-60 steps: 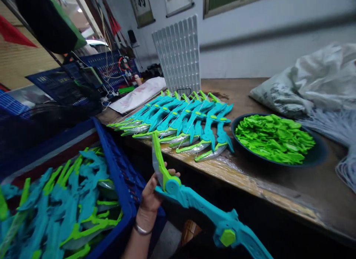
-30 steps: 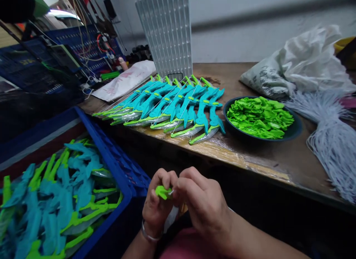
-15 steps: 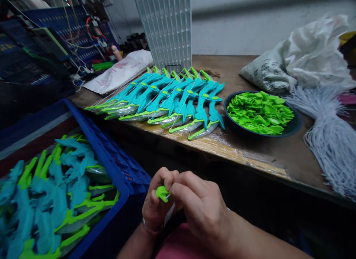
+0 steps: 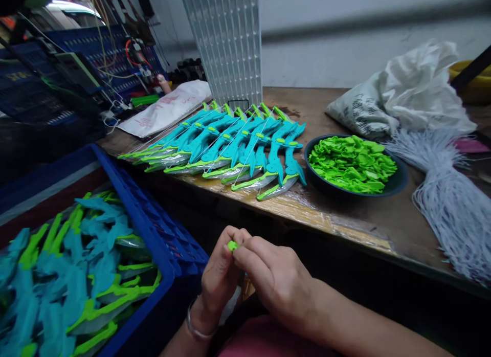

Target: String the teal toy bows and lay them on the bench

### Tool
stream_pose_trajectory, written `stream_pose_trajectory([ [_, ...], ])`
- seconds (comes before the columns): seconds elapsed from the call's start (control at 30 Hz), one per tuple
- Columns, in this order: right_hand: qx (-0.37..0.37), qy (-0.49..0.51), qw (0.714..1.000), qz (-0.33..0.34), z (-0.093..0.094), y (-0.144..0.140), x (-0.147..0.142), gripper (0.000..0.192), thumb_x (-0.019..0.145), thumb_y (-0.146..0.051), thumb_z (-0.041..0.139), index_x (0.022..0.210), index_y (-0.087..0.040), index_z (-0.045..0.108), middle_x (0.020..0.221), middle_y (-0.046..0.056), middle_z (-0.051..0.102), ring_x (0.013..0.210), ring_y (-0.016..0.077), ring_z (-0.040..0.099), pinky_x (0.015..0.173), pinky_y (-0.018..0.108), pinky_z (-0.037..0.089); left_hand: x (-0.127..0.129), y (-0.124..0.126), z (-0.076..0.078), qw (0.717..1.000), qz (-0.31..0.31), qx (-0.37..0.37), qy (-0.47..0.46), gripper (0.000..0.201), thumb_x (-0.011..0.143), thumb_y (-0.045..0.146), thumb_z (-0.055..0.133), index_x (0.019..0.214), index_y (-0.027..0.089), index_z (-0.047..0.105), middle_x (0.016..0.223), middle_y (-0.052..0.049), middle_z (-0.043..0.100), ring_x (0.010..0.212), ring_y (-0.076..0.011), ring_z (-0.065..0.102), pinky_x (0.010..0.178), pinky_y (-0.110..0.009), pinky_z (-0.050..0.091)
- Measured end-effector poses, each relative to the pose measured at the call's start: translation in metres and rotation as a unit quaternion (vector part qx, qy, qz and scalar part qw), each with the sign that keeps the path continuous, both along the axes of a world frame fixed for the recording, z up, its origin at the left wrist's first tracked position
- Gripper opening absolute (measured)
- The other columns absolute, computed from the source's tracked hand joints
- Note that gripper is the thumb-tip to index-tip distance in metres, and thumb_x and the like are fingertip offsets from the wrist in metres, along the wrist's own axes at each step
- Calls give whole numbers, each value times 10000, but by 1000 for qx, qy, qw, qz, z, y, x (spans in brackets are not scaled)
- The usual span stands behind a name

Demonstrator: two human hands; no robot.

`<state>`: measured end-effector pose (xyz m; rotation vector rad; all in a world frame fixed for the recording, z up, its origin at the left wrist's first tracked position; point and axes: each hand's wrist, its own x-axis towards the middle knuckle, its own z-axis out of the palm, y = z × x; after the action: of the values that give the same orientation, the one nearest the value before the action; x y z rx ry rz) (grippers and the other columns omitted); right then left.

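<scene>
Green tip (image 4: 231,245): small end of a toy bow, pinched between both hands, low centre, in front of the surface (image 4: 345,214) edge.
Left hand (image 4: 218,280): fingers closed on the tip from the left.
Right hand (image 4: 274,283): thumb and forefinger pinch it from the right, hands touching.
Axis: rest hidden below hands; cannot tell.
Bows (image 4: 230,144): fanned row, well beyond.
Crate (image 4: 153,234): left, nearer left hand.

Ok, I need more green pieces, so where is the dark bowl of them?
In the head view the dark bowl sits on the wooden table, right of centre, between the row of teal toy bows and the bundle of white strings.
</scene>
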<state>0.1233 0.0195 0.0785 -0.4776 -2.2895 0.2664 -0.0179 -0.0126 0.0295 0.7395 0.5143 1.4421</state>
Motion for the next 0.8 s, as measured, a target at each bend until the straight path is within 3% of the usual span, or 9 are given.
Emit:
stream_pose_trajectory([
  [0.2, 142, 15, 988, -57, -16, 11, 2, 209, 1005, -86, 427, 1017, -34, 629, 852, 134, 658, 728, 208, 578, 550, 304, 462, 7, -7, 2, 998, 0, -59, 28, 254, 1031, 412, 498, 971, 183, 588, 855, -9, 503, 741, -112, 480, 633, -219, 416],
  [0.37, 159, -6, 985, -70, -24, 24, 7, 201, 980, -71, 398, 915, -101, 586, 766, 94, 585, 704, 220, 559, 587, 334, 474, 12, -7, -2, 982, 64, -128, 124, 258, 1005, 433, 571, 1188, 255, 537, 832, 26, 560, 653, -76, 508, 572, -176, 410],
  [0.43, 151, 29, 985, -74, -16, 31, 14, 186, 994, -90, 393, 937, -129, 565, 783, 79, 582, 719, 206, 562, 615, 319, 488, 13, -5, -5, 978, 61, -125, 157, 284, 1011, 438, 557, 1234, 264, 528, 798, 27, 578, 615, -77, 529, 570, -181, 434],
  [0.53, 105, 119, 974, -159, 0, 40, 26, 124, 1019, -113, 432, 974, -178, 526, 848, 61, 599, 753, 168, 584, 634, 267, 486, 14, 0, -9, 978, 27, -112, 174, 256, 1014, 446, 537, 1148, 232, 579, 750, 16, 585, 537, -84, 551, 533, -209, 465],
  [0.63, 84, 136, 962, -219, 3, 45, 31, 91, 1024, -119, 483, 979, -193, 508, 867, 52, 608, 754, 153, 593, 632, 252, 479, 14, 4, -11, 981, 37, -100, 164, 198, 953, 394, 645, 1023, 211, 616, 983, -27, 616, 531, -77, 580, 487, -225, 482],
  [0.7, 70, 113, 973, -188, -6, 44, 30, 94, 1024, -117, 487, 969, -190, 507, 872, 58, 616, 769, 157, 599, 651, 256, 497, 14, 6, -12, 982, 56, -104, 149, 181, 905, 352, 708, 929, 198, 617, 996, -13, 586, 519, -69, 567, 445, -216, 468],
  [0.8, 12, 84, 991, -104, -21, 34, 26, 91, 1014, -97, 492, 972, -169, 530, 983, 105, 650, 893, 179, 631, 746, 286, 542, 15, 9, -12, 982, 70, -117, 132, 175, 890, 323, 730, 868, 188, 620, 849, 23, 555, 504, -54, 522, 442, -187, 441],
])
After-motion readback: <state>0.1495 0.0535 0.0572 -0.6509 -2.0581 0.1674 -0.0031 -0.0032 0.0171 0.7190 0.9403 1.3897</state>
